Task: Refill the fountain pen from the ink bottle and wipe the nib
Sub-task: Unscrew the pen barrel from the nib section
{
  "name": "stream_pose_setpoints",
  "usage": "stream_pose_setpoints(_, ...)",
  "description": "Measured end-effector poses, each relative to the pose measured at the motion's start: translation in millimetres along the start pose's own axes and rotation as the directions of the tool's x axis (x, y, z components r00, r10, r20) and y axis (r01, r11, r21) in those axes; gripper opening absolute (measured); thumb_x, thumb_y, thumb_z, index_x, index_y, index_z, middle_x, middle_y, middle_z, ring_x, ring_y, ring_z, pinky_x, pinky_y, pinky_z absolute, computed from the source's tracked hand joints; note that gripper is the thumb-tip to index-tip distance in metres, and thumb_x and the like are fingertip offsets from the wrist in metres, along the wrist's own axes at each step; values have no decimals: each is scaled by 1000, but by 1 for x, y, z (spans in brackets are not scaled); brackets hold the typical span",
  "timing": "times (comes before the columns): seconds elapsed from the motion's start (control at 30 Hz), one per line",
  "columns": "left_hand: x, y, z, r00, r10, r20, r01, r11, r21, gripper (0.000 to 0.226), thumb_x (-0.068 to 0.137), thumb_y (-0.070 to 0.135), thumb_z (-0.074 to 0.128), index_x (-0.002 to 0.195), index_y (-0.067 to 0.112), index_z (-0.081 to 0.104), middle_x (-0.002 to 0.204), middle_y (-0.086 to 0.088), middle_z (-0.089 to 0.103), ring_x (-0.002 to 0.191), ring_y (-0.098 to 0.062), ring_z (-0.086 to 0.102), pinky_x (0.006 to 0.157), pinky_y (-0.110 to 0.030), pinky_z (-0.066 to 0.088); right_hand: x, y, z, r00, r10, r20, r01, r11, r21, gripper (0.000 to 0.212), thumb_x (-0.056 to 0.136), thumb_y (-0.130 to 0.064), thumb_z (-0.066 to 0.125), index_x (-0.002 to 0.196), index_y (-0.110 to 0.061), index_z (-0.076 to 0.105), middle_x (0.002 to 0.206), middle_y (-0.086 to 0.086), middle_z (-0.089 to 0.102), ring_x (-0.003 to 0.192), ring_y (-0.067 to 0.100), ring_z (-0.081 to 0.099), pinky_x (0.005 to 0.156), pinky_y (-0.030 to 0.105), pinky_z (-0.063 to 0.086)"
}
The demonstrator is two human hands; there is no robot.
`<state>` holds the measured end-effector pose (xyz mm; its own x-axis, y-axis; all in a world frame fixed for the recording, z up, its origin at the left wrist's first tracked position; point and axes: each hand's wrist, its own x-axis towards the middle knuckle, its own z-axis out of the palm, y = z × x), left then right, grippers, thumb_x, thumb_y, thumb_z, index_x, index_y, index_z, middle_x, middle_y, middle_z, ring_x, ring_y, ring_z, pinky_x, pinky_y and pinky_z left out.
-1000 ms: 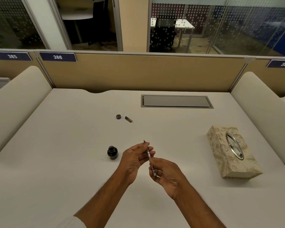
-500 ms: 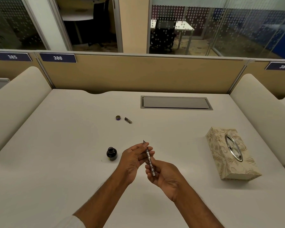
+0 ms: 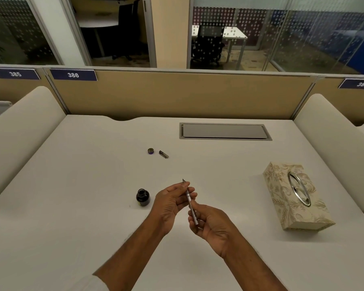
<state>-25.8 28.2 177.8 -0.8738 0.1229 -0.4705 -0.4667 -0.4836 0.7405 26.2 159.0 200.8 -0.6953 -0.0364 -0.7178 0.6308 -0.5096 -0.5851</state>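
Note:
Both hands hold the thin silver fountain pen [image 3: 190,200] above the white desk [image 3: 76,185], its nib pointing up and away. My left hand [image 3: 172,201] pinches the front part just below the nib. My right hand [image 3: 212,224] grips the rear end. The open dark ink bottle [image 3: 143,197] stands on the desk just left of my left hand, apart from it. Farther back lie the round bottle cap [image 3: 150,151] and a short dark pen part [image 3: 163,154]. The patterned tissue box [image 3: 296,195] sits to the right.
A grey cable hatch [image 3: 225,131] is set into the desk at the back. A tan partition [image 3: 177,95] closes the far edge, and padded cream dividers [image 3: 19,131] flank both sides.
Both hands have stayed together on the pen. The right hand has slid slightly toward the left hand along the rear end. Bottle, cap and box have not moved.

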Motion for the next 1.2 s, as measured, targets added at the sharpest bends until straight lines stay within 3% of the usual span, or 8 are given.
stream_pose_setpoints(0.13, 1, -1, 0, 1000, -3, -4, 3, 1000, 13, 24, 91, 11, 72, 111, -2, 73, 98, -20, 78, 89, -32, 76, 85, -40, 62, 2, 2, -1, 1000, 15, 15, -15, 1000, 3, 28, 91, -18, 72, 103, 7, 73, 81, 16, 71, 65, 21, 66, 63, 30, 59)
stream_pose_setpoints(0.3, 1, -2, 1, 1000, -11, -4, 11, 1000, -13, 25, 91, 9, 72, 111, -4, 72, 97, -20, 77, 89, -33, 75, 84, -39, 63, 2, 2, -2, 1000, -11, 9, 11, 1000, -4, 22, 80, -12, 81, 94, 3, 73, 83, 17, 68, 66, 21, 64, 64, 30, 57)
stream_pose_setpoints(0.47, 2, -1, 2, 1000, -7, -10, 7, 1000, 9, 24, 90, 11, 72, 110, -3, 73, 97, -19, 78, 88, -31, 76, 85, -39, 62, 2, 3, -4, 1000, -3, 22, 3, 1000, 5, 28, 90, -18, 73, 103, 7, 73, 83, 16, 71, 69, 22, 66, 65, 31, 59)
stream_pose_setpoints(0.73, 5, -1, 2, 999, 0, -33, 0, 1000, -1, 24, 90, 9, 72, 110, -5, 72, 96, -21, 78, 87, -33, 76, 84, -39, 63, 1, 5, -6, 999, -32, 11, 32, 999, -26, 18, 78, -8, 82, 91, 2, 73, 80, 16, 66, 67, 22, 62, 68, 32, 56)
stream_pose_setpoints(0.97, 7, 12, 1, 994, 60, -91, -65, 996, -58, 23, 91, 8, 71, 111, -3, 71, 96, -20, 78, 82, -30, 78, 76, -38, 65, 1, 10, -18, 987, -157, 22, 157, 959, -235, 15, 84, -11, 79, 95, -1, 78, 77, 9, 68, 73, 20, 65, 69, 28, 58)
stream_pose_setpoints(1.2, 14, 34, -1, 974, 144, -173, -163, 981, -103, 28, 92, 13, 70, 116, 0, 69, 96, -16, 79, 86, -31, 78, 77, -39, 65, 9, 20, -34, 967, -253, 25, 243, 895, -373, 10, 86, -14, 77, 90, -5, 77, 76, 3, 70, 75, 17, 65, 72, 26, 59)
